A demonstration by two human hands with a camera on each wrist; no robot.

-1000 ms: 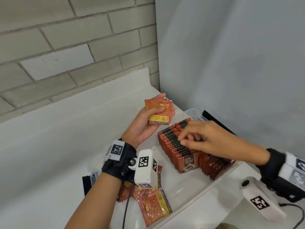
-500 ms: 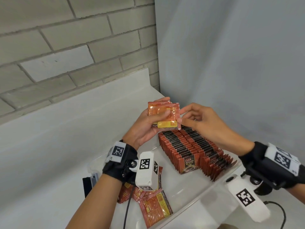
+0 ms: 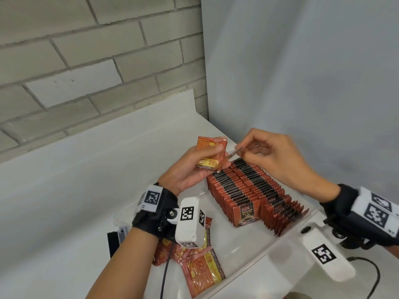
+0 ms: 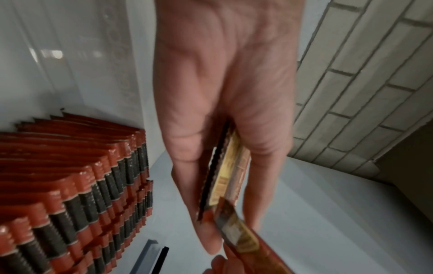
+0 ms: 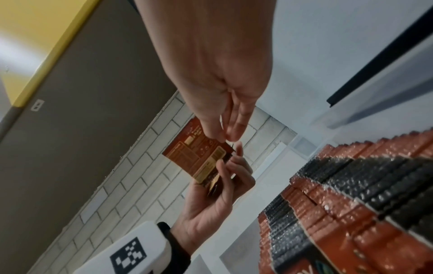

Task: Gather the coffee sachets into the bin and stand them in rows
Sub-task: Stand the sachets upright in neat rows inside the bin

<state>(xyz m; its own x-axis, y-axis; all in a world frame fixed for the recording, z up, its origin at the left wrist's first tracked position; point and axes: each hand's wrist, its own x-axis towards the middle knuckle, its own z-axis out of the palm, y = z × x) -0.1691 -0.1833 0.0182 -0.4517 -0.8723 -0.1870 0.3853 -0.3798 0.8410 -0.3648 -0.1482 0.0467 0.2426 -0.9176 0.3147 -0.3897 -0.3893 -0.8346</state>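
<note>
Head view: one sachet (image 3: pixel 234 152) is now pinched by the right hand (image 3: pixel 274 156), drawn from the small stack (image 3: pixel 210 155) gripped in the left hand (image 3: pixel 190 169), above the rows (image 3: pixel 248 190) in the bin (image 3: pixel 254 255); placing it upright likely follows.

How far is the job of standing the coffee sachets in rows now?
Mostly done: two long rows of sachets already stand in the bin. In hand: the left hand holds a small stack of sachets, and the right hand pinches one sachet drawn from it, above the far end of the rows. Left: that stack, plus loose sachets lying flat at the near end.
</note>
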